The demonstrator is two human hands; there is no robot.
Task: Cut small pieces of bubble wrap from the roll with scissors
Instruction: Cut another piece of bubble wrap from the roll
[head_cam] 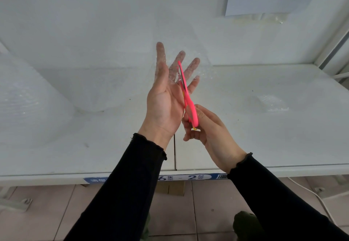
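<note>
A: Bubble wrap (175, 70), where is it?
B: Draped over the upper fingers of the left hand (166, 97), raised above the white table (264, 137). The clear sheet covers the fingertips, which show through it.
A: And that hand?
B: Palm up and facing the camera, fingers spread and extended. Nothing is pinched in it that I can make out.
A: The scissors (187, 97)?
B: Pink, touching the right edge of the left hand. Blades point up and away, their tips at the bubble wrap between the fingers. Whether the blades are parted I cannot tell.
A: Who holds them?
B: The right hand (207, 129), just right of and below the left hand, fingers curled through and around the pink handles.
A: The roll (28, 99)?
B: Far left of the left hand, on the table. A loose cut piece (272, 103) lies well to the right of it, flat on the table.
A: Sleeves?
B: Black, on both arms.
</note>
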